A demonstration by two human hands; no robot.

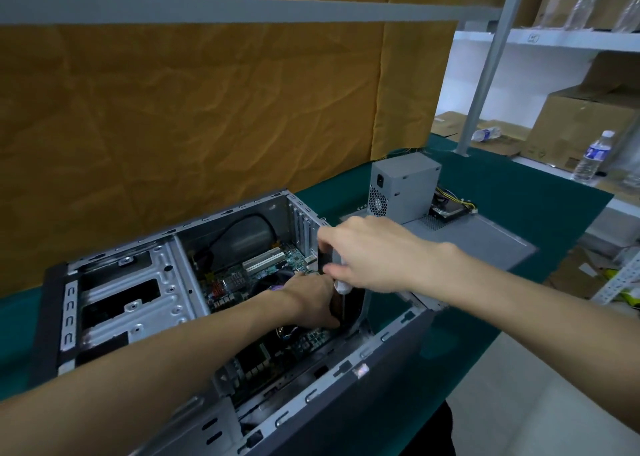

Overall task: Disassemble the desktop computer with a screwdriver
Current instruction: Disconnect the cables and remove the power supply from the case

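Note:
The open desktop case (114, 293) lies on its side on a green mat, with the motherboard (239, 279) exposed inside. My left hand (310, 301) reaches into the case and grips the black rear fan (349, 305) at the back wall. My right hand (374, 254) hovers just above it and holds a screwdriver (341, 286). Only the pale end of its handle shows below my fingers; the shaft and tip are hidden. A black cable (239, 223) loops across the far inner wall.
A grey power supply (405, 189) stands on the removed side panel (485, 244) to the right, with a drive and coloured wires (450, 209) behind it. Water bottles (592, 157) and cardboard boxes (585, 123) fill the shelves at the right. Brown paper covers the wall behind.

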